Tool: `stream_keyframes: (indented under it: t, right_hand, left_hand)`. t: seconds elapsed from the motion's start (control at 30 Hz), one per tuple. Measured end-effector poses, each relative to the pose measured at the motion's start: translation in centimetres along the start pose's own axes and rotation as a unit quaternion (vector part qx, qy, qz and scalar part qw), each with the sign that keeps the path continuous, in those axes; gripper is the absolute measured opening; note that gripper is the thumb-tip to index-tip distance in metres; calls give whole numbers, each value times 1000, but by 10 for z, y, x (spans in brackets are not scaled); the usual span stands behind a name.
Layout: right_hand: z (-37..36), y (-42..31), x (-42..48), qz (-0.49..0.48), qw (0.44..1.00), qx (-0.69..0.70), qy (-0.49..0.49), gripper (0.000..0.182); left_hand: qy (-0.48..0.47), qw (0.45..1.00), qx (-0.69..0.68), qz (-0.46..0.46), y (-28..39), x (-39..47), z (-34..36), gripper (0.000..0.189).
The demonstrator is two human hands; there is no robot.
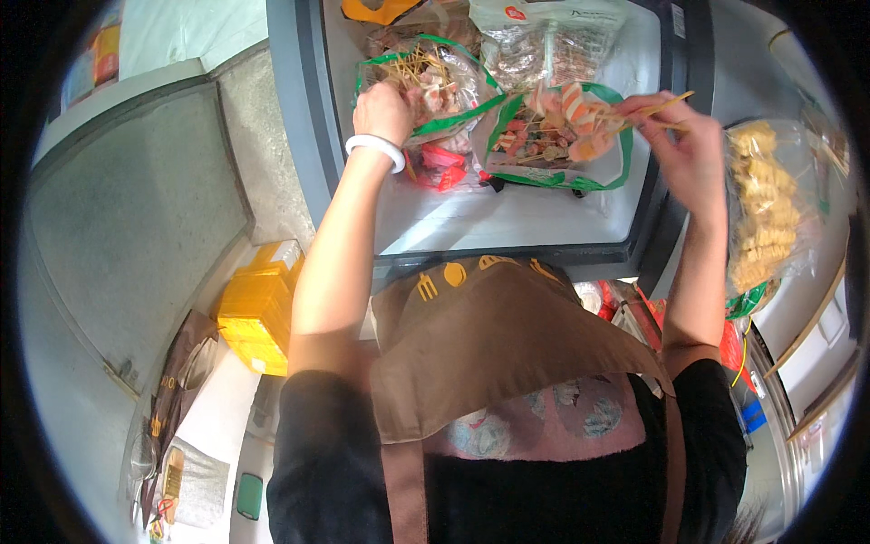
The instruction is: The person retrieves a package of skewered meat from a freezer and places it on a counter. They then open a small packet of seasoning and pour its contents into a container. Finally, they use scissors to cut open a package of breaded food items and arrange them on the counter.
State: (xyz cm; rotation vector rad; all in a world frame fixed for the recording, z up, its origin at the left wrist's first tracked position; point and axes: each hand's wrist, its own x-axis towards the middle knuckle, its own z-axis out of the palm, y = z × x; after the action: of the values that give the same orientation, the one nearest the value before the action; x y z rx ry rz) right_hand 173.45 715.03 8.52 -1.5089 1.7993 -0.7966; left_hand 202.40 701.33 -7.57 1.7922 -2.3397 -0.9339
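My right hand [682, 139] grips the sticks of several skewers [581, 112] threaded with orange-and-white and pink pieces. These skewers hang over a green-rimmed clear plastic bag [615, 178] that holds more skewered food. At the other green-rimmed bag [472, 71], my left hand [386, 112] is at the left edge, its fingers partly hidden among the skewers [435, 85] inside. Whether those fingers hold a skewer or the bag cannot be made out. Both bags are inside a chest freezer [476, 234] with a dark frame.
More plastic bags of food [550, 54] lie at the freezer's back. Red plastic [442, 166] shows below the left bag. On the right is a clear bag of yellowish skewered food [764, 204]. A yellow taped box [262, 309] stands left of my body.
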Motion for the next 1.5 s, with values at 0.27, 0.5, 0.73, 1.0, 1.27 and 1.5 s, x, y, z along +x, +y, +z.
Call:
stream_keyframes:
  t: [0.27, 0.5, 0.73, 1.0, 1.27, 1.5]
  right_hand:
    - [31, -32, 95, 122, 959, 252, -40, 16]
    - [94, 20, 145, 207, 930, 294, -77, 14]
    - [104, 12, 162, 174, 941, 288, -39, 11]
    - [127, 59, 153, 59, 935, 277, -215, 22]
    - [170, 28, 171, 185, 953, 139, -194, 14]
    - [241, 42, 156, 37, 999, -11, 2, 21]
  left_hand:
    - [93, 995, -33, 6, -5, -19, -1, 67]
    - [126, 975, 136, 125, 11, -71, -8, 53]
    - [-12, 955, 218, 200, 11, -78, 22, 17]
    - [7, 953, 171, 249, 0, -92, 12, 11]
    - [46, 948, 240, 204, -11, -88, 5, 14]
    - [-13, 939, 283, 192, -12, -77, -12, 10]
